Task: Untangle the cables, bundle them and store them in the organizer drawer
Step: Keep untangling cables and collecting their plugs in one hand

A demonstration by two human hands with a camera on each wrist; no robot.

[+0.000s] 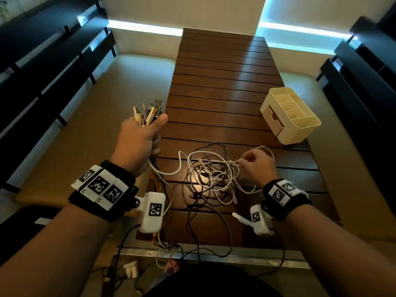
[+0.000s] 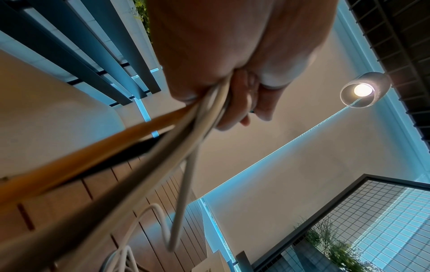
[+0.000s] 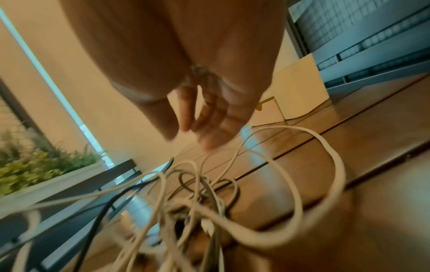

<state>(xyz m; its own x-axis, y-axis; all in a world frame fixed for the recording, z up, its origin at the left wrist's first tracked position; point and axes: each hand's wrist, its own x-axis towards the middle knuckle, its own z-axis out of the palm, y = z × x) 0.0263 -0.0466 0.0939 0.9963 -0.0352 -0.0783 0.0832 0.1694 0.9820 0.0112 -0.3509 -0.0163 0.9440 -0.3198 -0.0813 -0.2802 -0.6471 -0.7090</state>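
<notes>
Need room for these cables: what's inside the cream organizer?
The organizer's open top compartments look empty from the head view, though their floors are partly hidden. Its drawer is closed, so its contents cannot be seen.

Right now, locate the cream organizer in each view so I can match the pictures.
Head: cream organizer at right of centre, on the far right side of the slatted table.
Left wrist: not in it.
Right wrist: upper right, behind the right hand; only a corner shows.
Shared landmark: the slatted table.

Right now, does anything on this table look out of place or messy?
Yes. A tangle of cables lies knotted on the table, and some strands hang over the near edge. The organizer sits askew.
</notes>
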